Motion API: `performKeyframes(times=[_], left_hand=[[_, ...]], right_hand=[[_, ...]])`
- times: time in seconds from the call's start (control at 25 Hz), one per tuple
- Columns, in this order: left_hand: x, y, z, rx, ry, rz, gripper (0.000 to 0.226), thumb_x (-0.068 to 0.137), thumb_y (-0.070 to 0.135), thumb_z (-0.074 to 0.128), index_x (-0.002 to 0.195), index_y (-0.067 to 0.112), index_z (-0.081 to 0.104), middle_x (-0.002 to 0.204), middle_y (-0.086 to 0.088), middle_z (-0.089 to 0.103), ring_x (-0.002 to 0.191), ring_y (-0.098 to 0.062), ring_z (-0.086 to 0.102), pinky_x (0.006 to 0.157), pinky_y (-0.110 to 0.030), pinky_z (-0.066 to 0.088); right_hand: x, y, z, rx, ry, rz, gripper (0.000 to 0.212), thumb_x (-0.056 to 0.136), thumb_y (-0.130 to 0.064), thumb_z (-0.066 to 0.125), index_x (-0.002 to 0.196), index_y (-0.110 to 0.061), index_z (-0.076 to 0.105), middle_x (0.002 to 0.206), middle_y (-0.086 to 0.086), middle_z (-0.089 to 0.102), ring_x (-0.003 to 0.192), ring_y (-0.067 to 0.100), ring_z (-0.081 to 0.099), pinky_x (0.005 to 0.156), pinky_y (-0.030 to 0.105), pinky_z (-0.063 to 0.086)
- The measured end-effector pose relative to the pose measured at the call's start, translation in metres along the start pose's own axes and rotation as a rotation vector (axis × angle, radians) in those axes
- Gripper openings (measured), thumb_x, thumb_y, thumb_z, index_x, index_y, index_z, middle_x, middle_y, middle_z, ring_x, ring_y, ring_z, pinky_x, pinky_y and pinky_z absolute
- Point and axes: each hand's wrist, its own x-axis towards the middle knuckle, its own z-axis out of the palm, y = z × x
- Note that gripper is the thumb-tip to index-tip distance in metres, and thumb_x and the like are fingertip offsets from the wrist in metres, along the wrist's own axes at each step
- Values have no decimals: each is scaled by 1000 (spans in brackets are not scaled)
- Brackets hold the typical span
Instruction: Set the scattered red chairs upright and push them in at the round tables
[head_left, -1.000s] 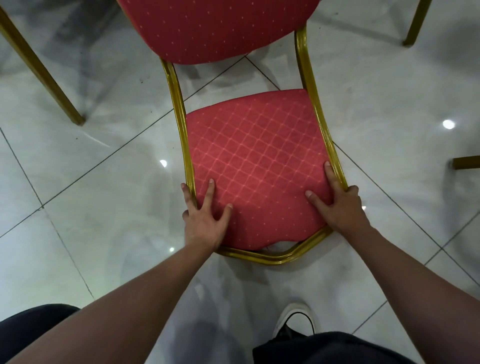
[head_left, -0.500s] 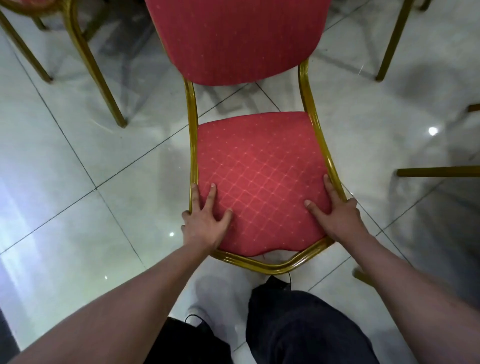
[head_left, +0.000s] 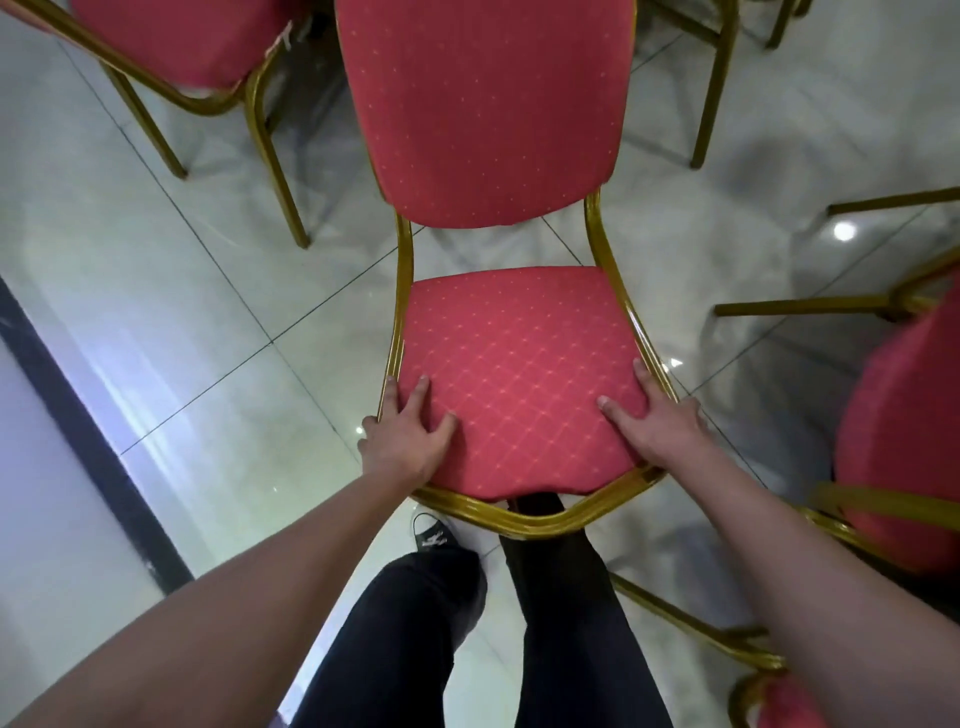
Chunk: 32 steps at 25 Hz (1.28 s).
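The red chair (head_left: 519, 374) stands straight ahead, its back far from the person. The left hand (head_left: 405, 441) and right hand (head_left: 657, 426) each hold a front corner of the seat, equally near.

Glossy pale floor tiles (head_left: 171, 322) run in diagonal grout lines, mirroring ceiling lights (one bright spot (head_left: 844, 231) at right). A dark strip (head_left: 88, 441) crosses the left floor.

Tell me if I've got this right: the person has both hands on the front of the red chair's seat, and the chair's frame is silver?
Not quite. Both the left hand and the right hand do hold the front of the red chair at its seat, but the frame is gold, not silver. The head view shows it.
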Motion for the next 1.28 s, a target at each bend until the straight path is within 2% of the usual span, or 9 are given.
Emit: performKeyframes(times=[0.16, 0.32, 0.44, 0.56, 0.72, 0.8, 0.92, 1.08, 1.28], left_hand=[[-48, 6, -58, 3, 17, 14, 72, 92, 75, 33, 156, 44, 22, 168, 1, 10, 140, -45, 30, 116, -56, 28], [-78, 13, -117, 0, 39, 58, 68, 94, 74, 33, 152, 39, 37, 164, -3, 24, 140, -44, 34, 115, -54, 29], [-95, 14, -155, -49, 36, 158, 76, 88, 82, 24, 144, 39, 50, 157, -6, 39, 140, -38, 39, 116, -54, 31], [-130, 24, -168, -14, 65, 273, 74, 90, 82, 12, 146, 45, 43, 161, -1, 33, 151, -32, 19, 121, -58, 14], [-164, 51, -175, 13, 311, 393, 80, 83, 85, -2, 145, 54, 39, 159, 7, 35, 153, -24, 12, 123, -55, -4], [-156, 59, -182, -39, 429, 428, 77, 87, 82, 0, 144, 52, 42, 154, 6, 43, 151, -23, 18, 123, -53, 0], [-142, 79, -190, -163, 584, 399, 67, 95, 74, 7, 147, 49, 40, 148, 3, 48, 148, -22, 25, 122, -53, 7], [-119, 111, -211, -280, 710, 356, 64, 97, 69, 10, 151, 45, 35, 151, 0, 44, 148, -23, 25, 123, -53, 10], [-86, 134, -241, -372, 822, 363, 63, 98, 68, 12, 151, 42, 35, 155, -3, 41, 151, -24, 21, 122, -54, 13]], right_hand=[[-40, -9, -44, -24, -92, 8, 123, 45, -111, 22, 154, -59, -1, 157, 16, 35, 137, 45, 43, 115, 53, 38], [-96, -39, -108, -95, -172, -10, 97, 84, -86, 39, 162, -40, 5, 167, 10, 21, 147, 40, 31, 119, 48, 30], [-108, -50, -144, -36, -228, -39, 90, 92, -73, 46, 163, -29, 12, 168, 8, 17, 150, 35, 27, 120, 43, 26], [-118, -63, -168, 13, -224, -53, 85, 95, -68, 48, 162, -25, 19, 166, 11, 24, 147, 35, 32, 119, 44, 30], [-127, -75, -196, 156, -147, -45, 75, 97, -67, 45, 155, -21, 38, 149, 14, 47, 125, 37, 54, 89, 43, 49], [-128, -80, -206, 215, -45, -46, 79, 93, -76, 36, 148, -21, 49, 142, 16, 51, 114, 39, 58, 88, 44, 53], [-133, -79, -199, 320, 311, -137, 87, 84, -89, 13, 147, -37, 44, 146, 15, 39, 126, 43, 49, 108, 58, 40], [-161, -79, -177, 295, 728, -492, 65, 101, -68, 17, 154, -36, 36, 156, 9, 36, 142, 30, 34, 117, 53, 26], [-132, -108, -202, 204, 803, -806, 62, 103, -58, 20, 159, -34, 27, 157, 1, 38, 148, 18, 30, 122, 55, 12]])
